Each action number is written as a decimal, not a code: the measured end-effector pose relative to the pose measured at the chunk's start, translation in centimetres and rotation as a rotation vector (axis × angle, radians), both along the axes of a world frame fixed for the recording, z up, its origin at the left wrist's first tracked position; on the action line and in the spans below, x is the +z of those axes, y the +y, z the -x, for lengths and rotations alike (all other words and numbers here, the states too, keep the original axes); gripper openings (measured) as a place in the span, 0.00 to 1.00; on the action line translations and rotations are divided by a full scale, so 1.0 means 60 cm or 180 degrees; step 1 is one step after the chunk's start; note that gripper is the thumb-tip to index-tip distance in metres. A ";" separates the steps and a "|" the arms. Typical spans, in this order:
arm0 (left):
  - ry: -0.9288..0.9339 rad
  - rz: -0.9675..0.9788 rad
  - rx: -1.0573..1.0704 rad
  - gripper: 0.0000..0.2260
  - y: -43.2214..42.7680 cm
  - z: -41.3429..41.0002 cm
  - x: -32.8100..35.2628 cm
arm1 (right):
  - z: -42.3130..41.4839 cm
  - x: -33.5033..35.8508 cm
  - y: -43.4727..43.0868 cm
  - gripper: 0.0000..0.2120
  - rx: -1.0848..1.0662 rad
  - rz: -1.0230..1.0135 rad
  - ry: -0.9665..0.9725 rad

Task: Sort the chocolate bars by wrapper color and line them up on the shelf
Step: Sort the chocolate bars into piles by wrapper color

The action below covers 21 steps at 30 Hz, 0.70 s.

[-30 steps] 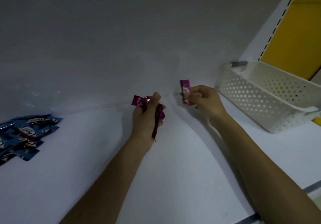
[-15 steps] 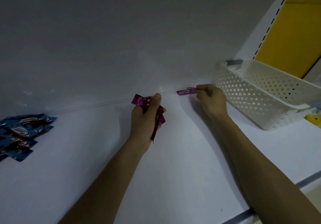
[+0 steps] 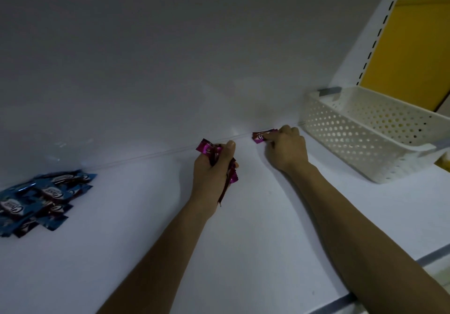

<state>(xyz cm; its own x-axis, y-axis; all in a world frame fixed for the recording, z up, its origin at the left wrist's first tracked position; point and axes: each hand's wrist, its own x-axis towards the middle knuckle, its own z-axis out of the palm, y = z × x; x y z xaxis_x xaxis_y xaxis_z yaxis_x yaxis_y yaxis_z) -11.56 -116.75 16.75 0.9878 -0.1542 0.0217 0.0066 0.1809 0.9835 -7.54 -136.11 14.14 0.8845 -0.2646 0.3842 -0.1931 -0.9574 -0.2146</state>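
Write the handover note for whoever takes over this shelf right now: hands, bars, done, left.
Left hand: grips a bunch of magenta bars.
Right hand: pinches one magenta bar at the back edge of the shelf.
Blue bars: loose pile at far left, not lined up.
Done: colors apart; first magenta bar at its spot.
Left: line up the other magenta bars, then the blue.

Two bare forearms (image 3: 365, 218); bare left hand (image 3: 211, 170), bare right hand (image 3: 287, 151).

The left hand (image 3: 214, 167) closes over a bunch of pink bars (image 3: 208, 148), their number hidden. The right hand (image 3: 287, 148) covers one end of a single pink bar (image 3: 260, 136). The blue bars (image 3: 46, 196) and the basket (image 3: 353, 138) run off opposite edges.
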 end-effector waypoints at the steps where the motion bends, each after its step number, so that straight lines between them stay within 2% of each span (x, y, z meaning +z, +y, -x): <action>1: -0.0019 -0.0014 0.0000 0.10 -0.001 0.002 0.001 | 0.000 -0.001 0.001 0.16 0.0023 0.0009 -0.0048; 8: -0.0125 -0.0134 0.0043 0.08 -0.007 0.010 0.008 | -0.002 -0.004 0.004 0.14 0.0107 -0.0209 -0.0137; 15: -0.0216 -0.0207 0.0032 0.06 -0.009 0.008 0.002 | -0.001 -0.007 -0.002 0.15 0.0159 -0.0333 -0.0343; 16: -0.0235 -0.0208 0.0023 0.06 -0.008 0.006 0.000 | 0.004 -0.004 0.002 0.14 0.0207 -0.0544 -0.0532; 18: -0.0262 -0.0256 0.0019 0.07 -0.010 0.002 -0.003 | 0.025 0.016 0.019 0.15 0.0542 -0.1608 -0.0786; 20: -0.0290 -0.0344 0.0015 0.08 -0.012 -0.001 -0.003 | 0.051 0.052 0.042 0.21 0.1107 -0.3026 -0.0534; 21: -0.0294 -0.0379 0.0021 0.07 -0.013 -0.002 -0.004 | 0.061 0.066 0.052 0.19 0.1413 -0.3433 -0.0263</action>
